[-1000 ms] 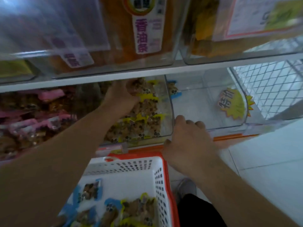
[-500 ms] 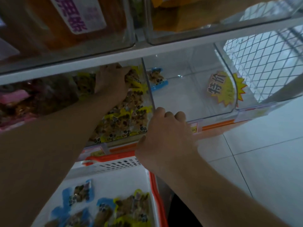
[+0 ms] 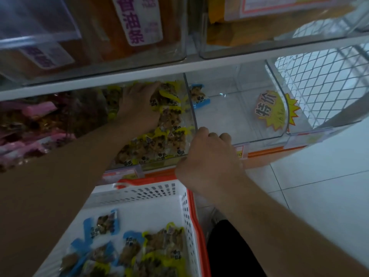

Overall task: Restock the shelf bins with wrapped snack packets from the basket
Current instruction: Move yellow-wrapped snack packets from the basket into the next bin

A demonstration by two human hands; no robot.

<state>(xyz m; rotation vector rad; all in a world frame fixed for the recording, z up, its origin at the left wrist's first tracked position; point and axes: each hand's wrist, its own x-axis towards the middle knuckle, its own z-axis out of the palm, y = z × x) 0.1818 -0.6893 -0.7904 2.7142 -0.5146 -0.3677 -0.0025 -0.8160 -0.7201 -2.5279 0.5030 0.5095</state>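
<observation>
Reaching into the clear shelf bin of yellow-wrapped snack packets, the left hand lies palm down on the pile, fingers extended and spread flat over the wrappers; whether any packet is held beneath the palm cannot be told. Packets sit directly under the fingertips and continue toward the wrist side, filling the bin up to its front wall. The right hand grips the front upper edge of the bins at the point where the divider wall meets the front lip, fingers curled over the rim with the knuckles uppermost. Beyond these fingers, the adjoining clear bin holds a single blue-wrapped packet at its rear left corner, just beside the divider, and a yellow starburst price tag shows on its right side wall. Below both wrists stands the white basket with an orange rim, containing blue-wrapped snack packets toward the left-forearm side and more yellow-wrapped packets near its right wall. Left of the left hand, a neighbouring bin holds pink-wrapped packets
</observation>
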